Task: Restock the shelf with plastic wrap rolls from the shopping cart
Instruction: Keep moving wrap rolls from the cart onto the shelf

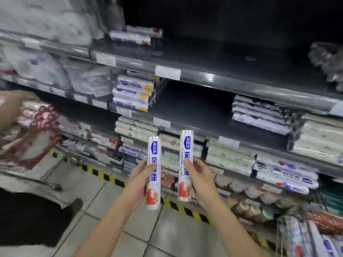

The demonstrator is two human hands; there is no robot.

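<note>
The left hand's thumb [152, 165] lies across the front of the left roll [153, 149]. Its other fingers curl behind the roll out of sight, so the left hand [139, 179] grips the roll round its middle. The right hand's thumb [187, 161] presses the front of the right roll [187, 145] in the same way. With its fingers wrapped behind, the right hand [201, 179] holds that roll at mid-length.

Both rolls stand upright, side by side but apart, with blue print at the top and a red fruit picture at the bottom. The right one sits a little higher. They are held in the air in front of the shelf [204, 76], level with its lower tiers and touching none of them.

On the shelf's middle tier a dark bare stretch lies between a left stack [133, 95] of blue-and-white rolls and a right stack [259, 114] toward the right end. The tiers below are packed with rolls up to their front edges.

At the lower right the shopping cart [309, 232] holds more rolls behind its wire wall. Striped tape [185, 208], yellow and black, runs along the shelf's foot on the pale tiled floor [167, 230].
</note>
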